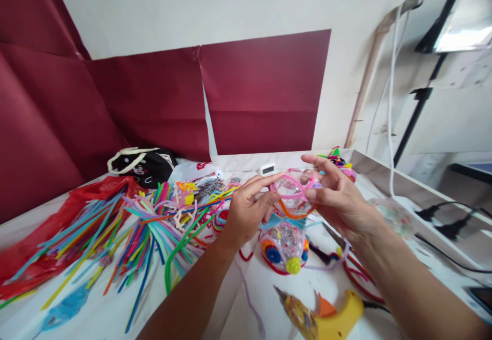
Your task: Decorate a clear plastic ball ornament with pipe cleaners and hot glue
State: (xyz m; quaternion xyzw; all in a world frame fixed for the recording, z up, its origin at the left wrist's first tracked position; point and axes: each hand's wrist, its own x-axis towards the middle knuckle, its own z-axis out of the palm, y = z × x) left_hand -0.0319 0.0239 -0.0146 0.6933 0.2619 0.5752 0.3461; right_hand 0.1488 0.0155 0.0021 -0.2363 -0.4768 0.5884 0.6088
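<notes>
A clear plastic piece with pink and orange pipe cleaners (294,189) around it is raised above the table, between both hands. My left hand (249,207) pinches its left side with thumb and index finger. On the other side, my right hand (332,191) grips the pink pipe cleaner edge between thumb and fingers, one finger stretched out above. Just below lies a clear bottle craft (284,248) with a yellow cap, blue round pieces and red trim. Nearer to me is a yellow hot glue gun (330,319) with an orange trigger.
Colourful pipe cleaners (154,227) spread over the left side, partly on a red plastic bag (49,242). A black bag (142,166) and a small white digital timer (267,169) stand at the back. Dark cables and plugs (448,225) lie along the right edge.
</notes>
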